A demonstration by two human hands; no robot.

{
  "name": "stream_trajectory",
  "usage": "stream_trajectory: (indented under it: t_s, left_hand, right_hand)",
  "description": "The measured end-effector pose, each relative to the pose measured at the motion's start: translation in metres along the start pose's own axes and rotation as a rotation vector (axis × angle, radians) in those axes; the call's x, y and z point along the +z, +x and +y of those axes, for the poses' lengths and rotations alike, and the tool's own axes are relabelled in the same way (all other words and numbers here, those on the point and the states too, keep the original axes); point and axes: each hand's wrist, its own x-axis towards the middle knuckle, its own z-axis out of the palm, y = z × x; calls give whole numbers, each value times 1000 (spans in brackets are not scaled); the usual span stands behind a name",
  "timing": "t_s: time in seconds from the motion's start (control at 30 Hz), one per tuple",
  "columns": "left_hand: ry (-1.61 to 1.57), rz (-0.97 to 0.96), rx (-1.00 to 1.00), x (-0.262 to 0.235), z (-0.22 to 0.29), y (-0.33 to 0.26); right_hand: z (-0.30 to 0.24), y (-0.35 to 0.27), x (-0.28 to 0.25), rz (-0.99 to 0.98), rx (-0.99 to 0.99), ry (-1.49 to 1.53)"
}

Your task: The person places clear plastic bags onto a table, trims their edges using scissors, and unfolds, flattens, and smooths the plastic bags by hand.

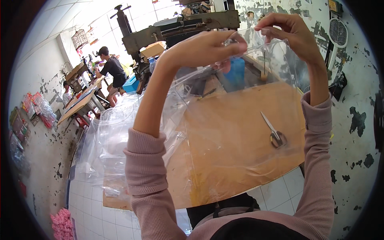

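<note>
Raised above the table, a clear plastic sheet [286, 64] hangs between my hands; I cannot tell whether it is a single layer or a bag. My left hand [210, 49] pinches its top edge, with thumb and fingers closed. Higher up on the right, my right hand [290, 34] grips the upper corner between thumb and fingertips. Through the plastic I see scissors [276, 134] lying on the brown tabletop [224, 176], blades pointing away. Beside my left forearm, more clear plastic sheets [116, 140] lie heaped over the table's left side.
A heavy dark machine [188, 26] stands at the table's far edge, with a blue container [235, 75] before it. Far left, a person in black [115, 72] works at another table [82, 100]. A pink bundle [62, 225] sits on the tiled floor. A peeling wall rises at right.
</note>
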Motion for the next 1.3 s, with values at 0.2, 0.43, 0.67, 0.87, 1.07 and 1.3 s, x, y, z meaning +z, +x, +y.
stream_trajectory:
  t_s: [0.2,0.43,0.67,0.87,1.07,1.3]
  left_hand:
    - [216,-188,-129,0,4,-6]
    - [569,-334,-422,-38,17,19]
    - [783,270,-291,100,-107,-63]
    - [-60,370,-883,189,-156,-183]
    - [-212,514,-1184,221,-218,-161]
    - [150,607,-972,252,-193,-154]
  right_hand:
    - [30,-16,14,241,-62,-38]
    - [35,-8,27,351,-100,182]
    - [215,-98,89,143,659,-62]
    - [205,-148,146,159,998,252]
    - [233,-125,210,199,1058,341]
    - [253,-158,243,259,1078,254]
